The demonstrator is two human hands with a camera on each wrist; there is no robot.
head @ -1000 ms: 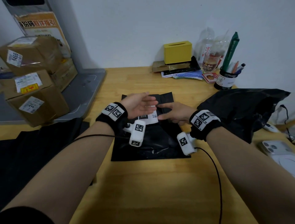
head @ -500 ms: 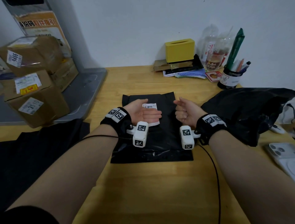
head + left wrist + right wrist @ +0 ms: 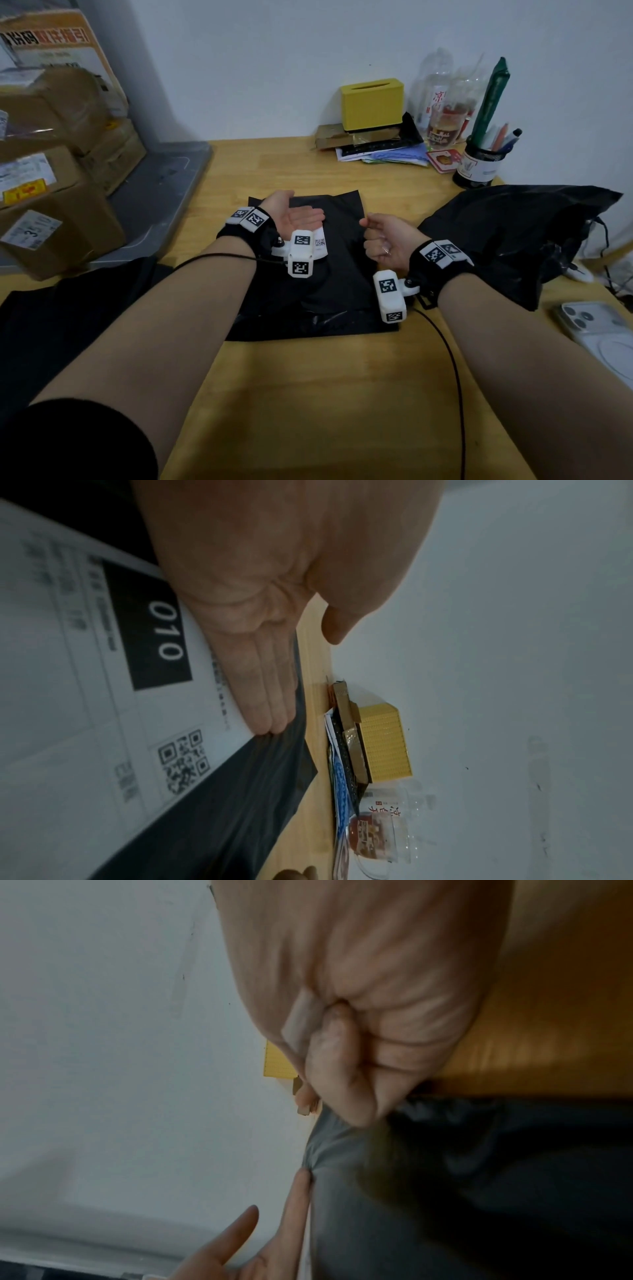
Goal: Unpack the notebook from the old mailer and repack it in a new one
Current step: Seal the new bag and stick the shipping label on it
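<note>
A black mailer with a white shipping label lies flat on the wooden table; no notebook shows. My left hand stands on its edge along the label, fingers straight and together, palm facing right. In the left wrist view the fingertips press the label at its border with the black plastic. My right hand is curled at the mailer's upper right edge. In the right wrist view the right hand appears to pinch that edge, and the grey plastic wrinkles up toward it.
A crumpled black bag lies to the right, with a white phone nearer me. A pen cup, bottles and a yellow box line the back wall. Cardboard boxes and a grey tray stand left; black material lies front left.
My right hand left the label, moved to the mailer's right edge and curled into a fist. My left hand stayed on the label and turned onto its edge.
</note>
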